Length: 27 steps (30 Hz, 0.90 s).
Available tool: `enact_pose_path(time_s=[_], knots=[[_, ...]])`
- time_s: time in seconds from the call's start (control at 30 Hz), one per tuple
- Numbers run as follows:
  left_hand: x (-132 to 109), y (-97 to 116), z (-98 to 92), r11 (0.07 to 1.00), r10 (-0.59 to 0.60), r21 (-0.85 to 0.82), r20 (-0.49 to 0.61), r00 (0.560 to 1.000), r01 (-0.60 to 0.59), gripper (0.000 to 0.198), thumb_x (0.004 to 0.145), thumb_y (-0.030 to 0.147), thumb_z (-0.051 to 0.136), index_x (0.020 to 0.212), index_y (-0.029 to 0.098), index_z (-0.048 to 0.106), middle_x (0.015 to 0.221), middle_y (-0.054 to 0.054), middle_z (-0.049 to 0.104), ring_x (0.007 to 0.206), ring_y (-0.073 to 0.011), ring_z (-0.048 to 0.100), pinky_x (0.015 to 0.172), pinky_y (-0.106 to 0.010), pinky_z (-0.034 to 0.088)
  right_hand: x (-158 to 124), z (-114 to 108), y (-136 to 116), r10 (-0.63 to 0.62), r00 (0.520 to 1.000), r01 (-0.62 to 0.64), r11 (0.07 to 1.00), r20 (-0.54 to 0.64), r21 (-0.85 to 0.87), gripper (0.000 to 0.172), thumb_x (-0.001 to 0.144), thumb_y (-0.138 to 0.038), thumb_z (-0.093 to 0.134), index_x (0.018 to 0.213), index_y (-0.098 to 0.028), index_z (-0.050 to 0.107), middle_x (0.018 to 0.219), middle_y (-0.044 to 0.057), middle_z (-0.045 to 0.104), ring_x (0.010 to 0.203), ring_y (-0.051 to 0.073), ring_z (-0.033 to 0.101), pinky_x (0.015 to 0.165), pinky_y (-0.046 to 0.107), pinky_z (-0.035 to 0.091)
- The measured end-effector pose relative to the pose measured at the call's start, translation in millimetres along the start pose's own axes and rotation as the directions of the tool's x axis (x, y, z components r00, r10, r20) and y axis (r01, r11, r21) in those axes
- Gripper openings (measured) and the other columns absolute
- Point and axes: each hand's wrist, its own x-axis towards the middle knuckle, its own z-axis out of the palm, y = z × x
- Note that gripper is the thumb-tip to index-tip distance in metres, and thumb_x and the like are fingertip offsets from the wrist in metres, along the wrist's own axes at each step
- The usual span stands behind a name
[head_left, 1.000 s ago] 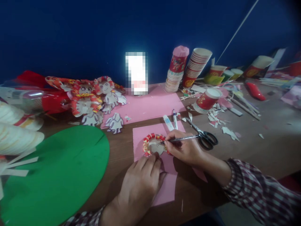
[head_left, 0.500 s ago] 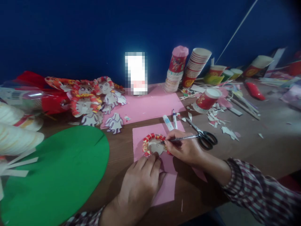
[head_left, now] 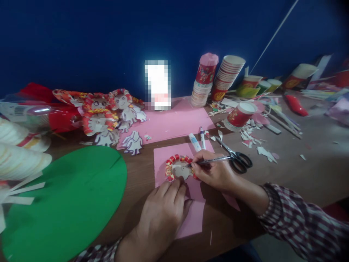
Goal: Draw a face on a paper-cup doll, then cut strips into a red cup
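In my right hand (head_left: 215, 169) is a slim dark pen (head_left: 218, 160), gripped between thumb and fingers. Its tip touches, or nearly touches, the pale middle of a round paper face (head_left: 177, 171), which has small marks drawn on it and a curled red-and-yellow rim. My left hand (head_left: 163, 209) has its fingers bent and together, pressing the near edge of the face; the fingertips are partly hidden. Under both lies a pink paper sheet (head_left: 160, 156). A capped white tube (head_left: 194, 142) and a marker (head_left: 202, 137) rest just beyond my right hand, with black-handled scissors (head_left: 241, 162) beside it.
A large green oval sheet (head_left: 73, 196) covers the left side. Finished-looking paper figures (head_left: 120, 103) lie behind it. A lit, blurred-out phone-like screen (head_left: 157, 83) stands at the back. Stacked paper cups (head_left: 229, 72), a single red cup (head_left: 241, 116) and paper scraps (head_left: 248, 136) fill the right.
Both hands stay almost where they were. The pen tip has barely moved on the paper face, and the other things keep their places.
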Motion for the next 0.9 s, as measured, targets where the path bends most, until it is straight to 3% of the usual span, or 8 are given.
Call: enact_pose_path(time_s=[0.57, 0.9], knots=[[1.2, 0.2, -1.2, 1.000, -0.006, -0.011, -0.003, 1.000, 0.006, 0.024, 0.081, 0.026, 0.058, 0.098, 0.010, 0.064, 0.099, -0.011, 0.069, 0.076, -0.0243, 0.062, 0.057, -0.038, 0.055, -0.8, 1.2, -1.7, -0.101, 0.995, 0.101, 0.995, -0.011, -0.001, 0.003, 0.078, -0.015, 0.054, 0.077, -0.016, 0.056, 0.062, 0.001, 0.060, 0.052, 0.010, 0.054, 0.050, 0.020, 0.043], [0.0, 0.1, -1.5, 1.000, -0.008, -0.005, -0.003, 1.000, 0.008, 0.025, 0.081, 0.027, 0.059, 0.100, 0.011, 0.064, 0.102, -0.011, 0.068, 0.076, -0.0245, 0.062, 0.057, -0.038, 0.055, 0.2, 0.7, -4.6, -0.087, 0.996, 0.087, 0.996, 0.001, 0.001, 0.004, 0.077, -0.014, 0.055, 0.076, -0.015, 0.058, 0.062, 0.001, 0.061, 0.051, 0.009, 0.054, 0.049, 0.018, 0.043]])
